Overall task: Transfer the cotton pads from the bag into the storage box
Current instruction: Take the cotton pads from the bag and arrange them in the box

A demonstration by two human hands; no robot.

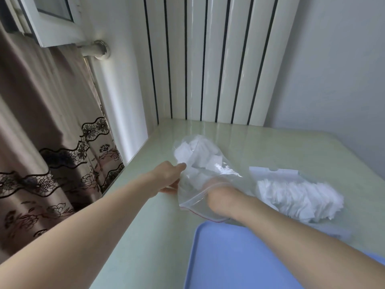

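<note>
While inside bag point(193, 184), hand point(218, 193) hidden.

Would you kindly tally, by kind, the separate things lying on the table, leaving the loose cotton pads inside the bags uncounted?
Clear plastic bags holding cotton pads: 2, the zip bag that both hands are at, and the second bag to its right.
Blue trays: 1, the blue tray at the near edge.
Total: 3.
</note>
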